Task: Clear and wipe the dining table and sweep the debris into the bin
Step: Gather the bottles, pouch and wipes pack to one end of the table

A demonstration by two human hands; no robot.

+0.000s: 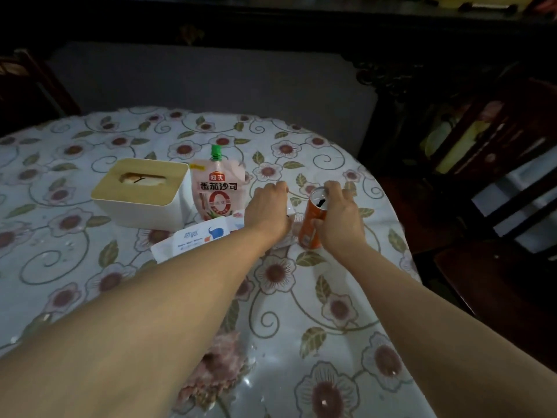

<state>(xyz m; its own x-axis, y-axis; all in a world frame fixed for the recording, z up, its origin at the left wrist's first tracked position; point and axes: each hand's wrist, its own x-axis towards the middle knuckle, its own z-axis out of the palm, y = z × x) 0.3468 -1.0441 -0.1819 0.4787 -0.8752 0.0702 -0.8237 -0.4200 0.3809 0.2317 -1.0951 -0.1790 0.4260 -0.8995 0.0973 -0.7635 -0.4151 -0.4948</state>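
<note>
On floral glossy tablecloth (pixel 301 297), right hand (pixel 340 215) grips cylindrical orange can (pixel 312 224).

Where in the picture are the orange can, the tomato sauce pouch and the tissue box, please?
orange can (pixel 310 227): head view, on its orange side wall.
tomato sauce pouch (pixel 218 188): head view, on its printed front.
tissue box (pixel 141 184): head view, on its wooden lid.
</note>
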